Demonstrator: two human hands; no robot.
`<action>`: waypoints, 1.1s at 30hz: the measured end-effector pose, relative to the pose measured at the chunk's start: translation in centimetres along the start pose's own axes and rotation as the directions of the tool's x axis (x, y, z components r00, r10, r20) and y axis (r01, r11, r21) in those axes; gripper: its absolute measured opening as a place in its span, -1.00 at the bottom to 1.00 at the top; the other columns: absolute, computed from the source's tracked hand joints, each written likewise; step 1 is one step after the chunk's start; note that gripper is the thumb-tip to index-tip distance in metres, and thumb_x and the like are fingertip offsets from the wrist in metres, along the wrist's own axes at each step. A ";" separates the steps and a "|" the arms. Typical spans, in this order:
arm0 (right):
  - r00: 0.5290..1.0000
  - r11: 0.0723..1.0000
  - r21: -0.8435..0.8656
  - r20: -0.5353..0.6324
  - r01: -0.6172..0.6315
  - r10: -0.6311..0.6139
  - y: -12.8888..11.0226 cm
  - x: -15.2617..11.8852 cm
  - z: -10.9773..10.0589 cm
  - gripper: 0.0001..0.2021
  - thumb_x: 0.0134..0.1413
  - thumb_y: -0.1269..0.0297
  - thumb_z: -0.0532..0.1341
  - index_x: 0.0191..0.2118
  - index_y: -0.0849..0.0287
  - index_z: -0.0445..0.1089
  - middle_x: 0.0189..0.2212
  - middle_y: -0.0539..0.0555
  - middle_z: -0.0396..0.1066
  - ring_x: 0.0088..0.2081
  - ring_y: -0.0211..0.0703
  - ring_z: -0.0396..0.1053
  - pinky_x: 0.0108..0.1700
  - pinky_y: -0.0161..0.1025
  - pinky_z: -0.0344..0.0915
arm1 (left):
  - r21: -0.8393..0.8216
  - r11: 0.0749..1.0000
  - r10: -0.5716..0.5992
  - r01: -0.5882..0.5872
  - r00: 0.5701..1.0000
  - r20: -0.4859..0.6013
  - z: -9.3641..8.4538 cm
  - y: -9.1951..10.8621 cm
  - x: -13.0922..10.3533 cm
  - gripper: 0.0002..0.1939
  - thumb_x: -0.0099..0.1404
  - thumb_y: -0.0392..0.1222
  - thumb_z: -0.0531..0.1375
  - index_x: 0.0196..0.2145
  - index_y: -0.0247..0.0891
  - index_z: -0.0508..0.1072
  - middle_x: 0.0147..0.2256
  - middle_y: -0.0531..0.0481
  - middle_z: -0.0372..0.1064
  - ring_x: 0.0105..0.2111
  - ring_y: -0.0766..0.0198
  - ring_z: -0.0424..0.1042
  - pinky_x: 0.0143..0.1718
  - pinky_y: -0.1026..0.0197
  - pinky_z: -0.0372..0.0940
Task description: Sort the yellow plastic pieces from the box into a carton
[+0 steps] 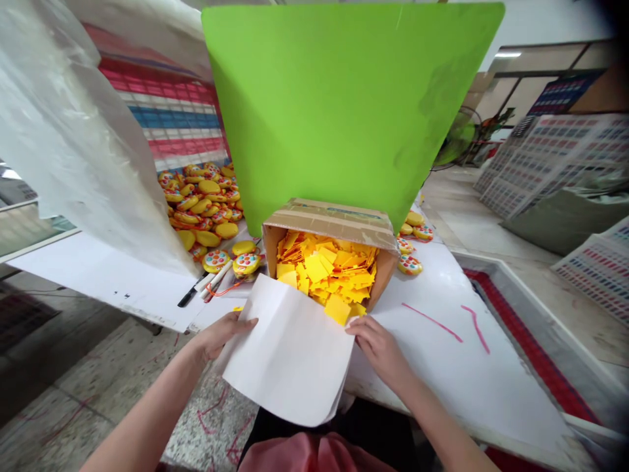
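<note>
A white sheet of paper [289,354], seemingly more than one layer, spans the space between my hands at the table's front edge. My left hand [223,333] grips its left side, thumb on top and the other fingers underneath. At the upper right corner my right hand [376,341] pinches the paper, close to a yellow card piece [337,309]. Just beyond the paper, a cardboard box [334,213] lies with its opening toward me. Many small yellow pieces [319,265] fill it, some spilling at its mouth.
A tall green board [344,118] stands behind the box. Round yellow toys [206,203] are heaped at the left, with more toys [410,263] at the right. Pens [215,282] lie left of the box. Clear plastic sheeting [98,144] hangs at the left. A fan [457,141] stands beyond.
</note>
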State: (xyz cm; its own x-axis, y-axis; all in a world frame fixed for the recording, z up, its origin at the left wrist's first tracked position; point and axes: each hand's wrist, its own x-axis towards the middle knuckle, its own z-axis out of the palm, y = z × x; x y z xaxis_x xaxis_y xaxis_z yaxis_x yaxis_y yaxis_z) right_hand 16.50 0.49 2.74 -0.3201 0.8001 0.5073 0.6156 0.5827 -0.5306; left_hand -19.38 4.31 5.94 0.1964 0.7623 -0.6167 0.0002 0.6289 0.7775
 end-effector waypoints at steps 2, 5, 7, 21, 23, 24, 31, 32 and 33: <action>0.999 1.000 0.027 0.052 -0.015 0.014 0.1 -0.3 0.0 -0.74 0.25 0.45 0.00 -0.21 0.09 0.43 -0.24 0.11 0.40 -0.19 -0.14 0.42 -0.19 -0.23 0.40 | 0.032 0.999 -0.030 0.031 0.999 -0.018 0.3 0.0 0.0 -0.39 -0.16 -0.01 0.47 -0.19 -0.32 0.39 -0.28 -0.22 0.56 -0.27 -0.12 0.55 -0.26 -0.02 0.46; 1.000 0.999 0.046 0.005 -0.025 0.025 0.3 -0.4 -0.3 -0.74 0.26 0.45 0.00 -0.19 0.10 0.42 -0.21 0.12 0.38 -0.16 -0.14 0.40 -0.15 -0.21 0.38 | 0.012 1.000 -0.019 0.019 0.999 -0.029 0.9 0.3 -0.2 -0.39 -0.15 -0.02 0.47 -0.18 -0.32 0.40 -0.30 -0.20 0.56 -0.30 -0.10 0.56 -0.27 -0.01 0.47; 0.999 0.999 0.047 -0.032 -0.016 0.017 0.4 -0.3 -0.8 -0.74 0.27 0.46 0.00 -0.17 0.11 0.42 -0.18 0.13 0.37 -0.13 -0.13 0.39 -0.12 -0.19 0.37 | -0.015 1.000 0.008 -0.008 1.000 -0.028 1.3 0.6 -0.5 -0.39 -0.14 -0.04 0.47 -0.17 -0.31 0.40 -0.30 -0.18 0.56 -0.29 -0.09 0.56 -0.26 -0.01 0.47; 0.996 0.998 -0.018 0.061 -0.066 0.067 1.4 -3.7 -2.0 -0.73 0.21 0.51 0.02 -0.21 0.11 0.45 -0.15 0.14 0.38 -0.11 -0.12 0.42 -0.13 -0.22 0.39 | -0.014 0.999 0.043 -0.044 0.996 -0.081 4.3 -3.5 -1.3 -0.46 -0.09 -0.01 0.44 -0.20 -0.37 0.46 -0.34 -0.17 0.57 -0.39 0.03 0.56 -0.37 0.13 0.46; 0.993 0.998 0.004 0.102 -0.064 0.064 1.4 -4.0 -2.3 -0.74 0.20 0.50 0.03 -0.21 0.11 0.45 -0.18 0.13 0.39 -0.13 -0.13 0.43 -0.13 -0.23 0.39 | -0.034 0.998 0.044 -0.046 0.998 -0.051 4.7 -3.9 -1.4 -0.44 -0.11 -0.03 0.45 -0.18 -0.37 0.47 -0.34 -0.16 0.57 -0.39 0.02 0.56 -0.35 0.11 0.46; 0.991 0.998 0.017 0.118 -0.063 0.061 1.3 -4.1 -2.5 -0.74 0.20 0.50 0.04 -0.22 0.11 0.45 -0.19 0.12 0.40 -0.14 -0.14 0.43 -0.13 -0.23 0.39 | -0.041 0.998 0.040 -0.042 0.998 -0.041 4.7 -4.1 -1.5 -0.43 -0.11 -0.03 0.45 -0.17 -0.37 0.46 -0.33 -0.16 0.57 -0.38 0.01 0.56 -0.34 0.10 0.46; 0.978 0.990 0.087 0.189 -0.107 0.089 -0.3 -4.7 -4.5 -0.75 0.26 0.45 0.02 -0.19 0.10 0.43 -0.19 0.12 0.38 -0.16 -0.16 0.41 -0.15 -0.25 0.37 | -0.094 0.996 -0.005 0.004 1.000 -0.013 4.3 -5.2 -2.4 -0.44 -0.09 -0.04 0.45 -0.16 -0.36 0.46 -0.33 -0.17 0.57 -0.37 -0.01 0.56 -0.34 0.08 0.46; 0.973 0.989 0.097 0.213 -0.114 0.091 -0.4 -4.8 -4.6 -0.75 0.27 0.45 0.01 -0.19 0.10 0.43 -0.20 0.11 0.38 -0.18 -0.17 0.41 -0.16 -0.26 0.38 | -0.096 0.995 -0.014 0.015 1.000 0.016 4.4 -5.2 -2.6 -0.43 -0.08 -0.05 0.45 -0.14 -0.37 0.46 -0.32 -0.18 0.57 -0.37 -0.01 0.56 -0.33 0.07 0.46; 0.969 0.988 0.103 0.229 -0.117 0.090 -0.5 -4.9 -4.7 -0.75 0.27 0.45 0.01 -0.19 0.10 0.43 -0.21 0.10 0.38 -0.19 -0.18 0.41 -0.16 -0.26 0.38 | -0.099 0.995 -0.022 0.025 0.999 0.033 4.5 -5.2 -2.7 -0.42 -0.08 -0.05 0.45 -0.13 -0.38 0.46 -0.32 -0.19 0.57 -0.38 -0.01 0.56 -0.33 0.06 0.46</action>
State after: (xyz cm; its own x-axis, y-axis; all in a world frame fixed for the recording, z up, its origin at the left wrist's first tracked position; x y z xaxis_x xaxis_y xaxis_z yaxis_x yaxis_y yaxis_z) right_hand 21.13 -4.36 3.67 -0.4192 0.8608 0.2885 0.5709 0.4970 -0.6535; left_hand -15.48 -1.69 4.08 0.2288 0.7428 -0.6292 -0.0916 0.6599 0.7457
